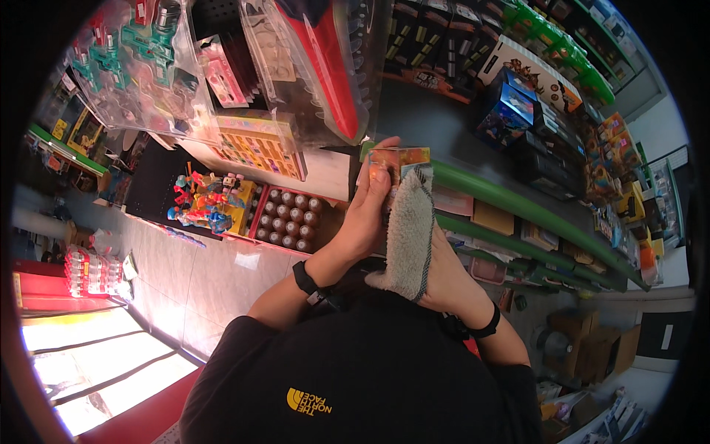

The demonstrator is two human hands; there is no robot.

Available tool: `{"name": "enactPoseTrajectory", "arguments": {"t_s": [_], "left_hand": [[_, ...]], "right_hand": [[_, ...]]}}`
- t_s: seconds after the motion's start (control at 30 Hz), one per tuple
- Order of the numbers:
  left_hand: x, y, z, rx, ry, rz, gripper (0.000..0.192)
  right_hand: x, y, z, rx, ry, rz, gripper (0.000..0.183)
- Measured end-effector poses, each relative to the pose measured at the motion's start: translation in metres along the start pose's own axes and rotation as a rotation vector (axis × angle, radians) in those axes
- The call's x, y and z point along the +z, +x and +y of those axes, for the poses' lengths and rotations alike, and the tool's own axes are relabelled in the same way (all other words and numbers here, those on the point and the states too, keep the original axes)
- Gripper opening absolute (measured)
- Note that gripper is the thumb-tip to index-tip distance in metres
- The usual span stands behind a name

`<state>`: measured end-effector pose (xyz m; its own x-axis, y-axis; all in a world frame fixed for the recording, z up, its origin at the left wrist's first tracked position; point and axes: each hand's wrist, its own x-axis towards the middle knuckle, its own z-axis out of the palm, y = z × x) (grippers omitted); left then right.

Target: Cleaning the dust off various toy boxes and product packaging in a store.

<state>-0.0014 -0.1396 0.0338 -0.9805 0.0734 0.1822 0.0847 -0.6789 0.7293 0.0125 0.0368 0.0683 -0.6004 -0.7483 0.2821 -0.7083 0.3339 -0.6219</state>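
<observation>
My left hand grips a small orange printed cardboard box, its thumb along the near side. Against the box's right side lies a grey terry cloth with a dark stitched edge, hanging down toward my chest. My right hand is behind the cloth and holds it; the cloth hides most of its fingers. Both hands are in front of my chest, just short of the green-edged shelf.
Blister-packed toys and a red packaged toy hang at upper left. Dark boxes stand on the shelf to the right. Left of my hands are a tray of brown-capped bottles and colourful small toys. Cardboard boxes sit at lower right.
</observation>
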Motion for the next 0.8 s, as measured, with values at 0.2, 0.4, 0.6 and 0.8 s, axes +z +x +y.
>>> {"name": "enactPoseTrajectory", "arguments": {"t_s": [0.2, 0.4, 0.6, 0.8], "left_hand": [[0.000, -0.009, -0.002, 0.042, 0.255, -0.249, 0.070], [-0.008, -0.009, 0.007, 0.315, 0.532, -0.411, 0.075], [-0.026, -0.009, 0.007, 0.367, 0.435, -0.019, 0.077], [-0.013, -0.008, 0.004, 0.078, -0.213, 0.119, 0.083]], "right_hand": [[-0.012, 0.004, 0.011, 0.042, 0.017, 0.147, 0.076], [0.020, -0.070, 0.143, 0.052, -0.427, 0.370, 0.054], [-0.013, -0.034, 0.078, -0.129, 0.444, 0.387, 0.042], [-0.025, -0.072, 0.091, 0.174, 0.035, 0.045, 0.066]]}}
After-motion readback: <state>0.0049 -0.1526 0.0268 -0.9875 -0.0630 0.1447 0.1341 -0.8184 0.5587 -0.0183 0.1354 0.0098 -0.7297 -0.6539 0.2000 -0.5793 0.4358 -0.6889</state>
